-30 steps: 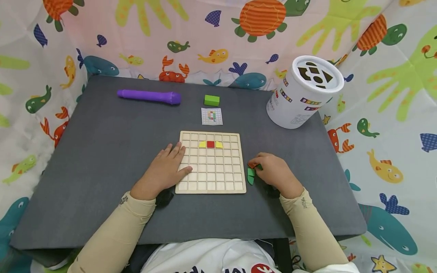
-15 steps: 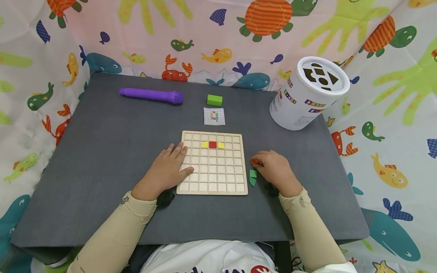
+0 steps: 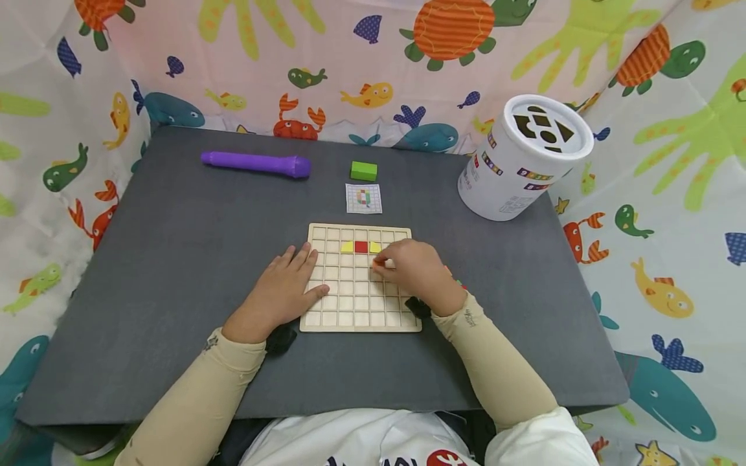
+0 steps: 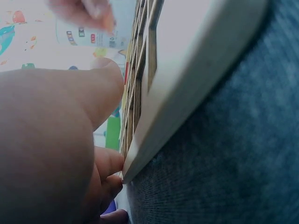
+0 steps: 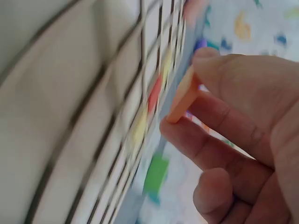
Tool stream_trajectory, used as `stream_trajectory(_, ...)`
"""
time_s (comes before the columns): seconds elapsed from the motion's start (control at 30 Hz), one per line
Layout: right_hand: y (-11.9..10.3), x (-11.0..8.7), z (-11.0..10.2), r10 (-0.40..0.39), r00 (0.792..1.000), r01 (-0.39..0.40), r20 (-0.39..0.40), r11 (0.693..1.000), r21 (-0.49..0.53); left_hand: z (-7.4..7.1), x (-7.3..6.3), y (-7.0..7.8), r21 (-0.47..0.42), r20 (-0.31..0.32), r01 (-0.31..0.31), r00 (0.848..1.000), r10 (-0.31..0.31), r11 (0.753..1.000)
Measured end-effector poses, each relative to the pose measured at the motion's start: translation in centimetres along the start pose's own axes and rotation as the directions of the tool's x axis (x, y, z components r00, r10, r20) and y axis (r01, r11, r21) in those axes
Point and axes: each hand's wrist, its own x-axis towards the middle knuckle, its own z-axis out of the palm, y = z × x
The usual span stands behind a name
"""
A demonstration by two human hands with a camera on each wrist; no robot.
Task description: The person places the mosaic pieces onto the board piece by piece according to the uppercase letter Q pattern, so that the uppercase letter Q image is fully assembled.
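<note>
A wooden grid board (image 3: pixel 361 318) lies on the grey table. In its upper rows sit a red square tile (image 3: pixel 361 247) and, on either side, a yellow tile (image 3: pixel 347 247) and another yellow tile (image 3: pixel 374 246). My left hand (image 3: pixel 280 292) rests with straight fingers on the board's left edge. Over the board's right half, my right hand (image 3: pixel 415 270) pinches a small orange tile (image 5: pixel 183 95) between thumb and fingers, just below the right yellow tile. Bits of loose tiles (image 3: pixel 447 268) peek out behind the right wrist, mostly hidden by it.
Beyond the board lie a small printed grid card (image 3: pixel 364 199) and a green block (image 3: pixel 364 171). A purple microphone-shaped stick (image 3: pixel 255 164) is at the back left. At the back right stands a white tub (image 3: pixel 507 178) with shaped holes in its lid.
My right hand has picked up the orange tile beside the board and carried it left over the grid. The left hand has stayed on the board's edge.
</note>
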Motion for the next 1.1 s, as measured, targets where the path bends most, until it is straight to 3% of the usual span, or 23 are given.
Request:
stream_trajectory(0.1, -1.9, 2.2, 0.7, -0.061, 0.997, 0.061, 0.040, 0.998, -0.012, 0.0, 0.1, 0.1, 0.008, -0.009, -0.011, 1.000, 0.011, 1.000)
stream_trajectory(0.23, -3.0, 3.8, 1.7, -0.066, 0.997, 0.069, 0.049, 0.995, -0.067, 0.0, 0.2, 0.4, 0.015, -0.003, -0.018, 1.000, 0.018, 1.000)
stream_trajectory(0.37, -3.0, 4.1, 2.1, -0.064, 0.995, 0.069, 0.074, 0.995, -0.074, 0.1, 0.3, 0.6, 0.030, 0.014, -0.015, 1.000, 0.014, 0.999)
stream_trajectory(0.53, -2.2, 3.5, 1.3, -0.138, 0.977, 0.137, 0.162, 0.990, 0.017, -0.1, 0.3, 0.7, 0.039, 0.014, -0.004, 1.000, 0.004, 0.999)
stream_trajectory(0.63, -1.2, 2.5, 0.0, -0.098, 0.982, 0.089, 0.164, 0.994, 0.058, -0.2, 0.2, 0.5, 0.037, 0.005, -0.002, 1.000, 0.001, 0.999)
stream_trajectory(0.73, 0.3, 0.7, -1.7, 0.016, 0.989, -0.026, 0.150, 0.997, 0.068, -0.2, 0.1, 0.2, 0.021, -0.001, 0.000, 1.000, 0.000, 1.000)
stream_trajectory(0.83, 2.4, -1.5, -2.8, 0.132, 0.982, -0.139, 0.138, 0.990, 0.039, 0.0, 0.0, -0.1, 0.014, -0.005, 0.005, 1.000, -0.005, 1.000)
stream_trajectory(0.97, 5.2, -4.7, -2.9, 0.236, 0.966, -0.239, 0.107, 0.971, 0.012, -0.1, 0.0, -0.2, 0.013, -0.023, 0.004, 1.000, -0.004, 1.000)
stream_trajectory(1.1, 7.1, -7.0, -2.0, 0.274, 0.956, -0.275, 0.103, 0.961, -0.001, -0.1, 0.1, 0.0, 0.013, -0.034, -0.011, 0.999, 0.012, 1.000)
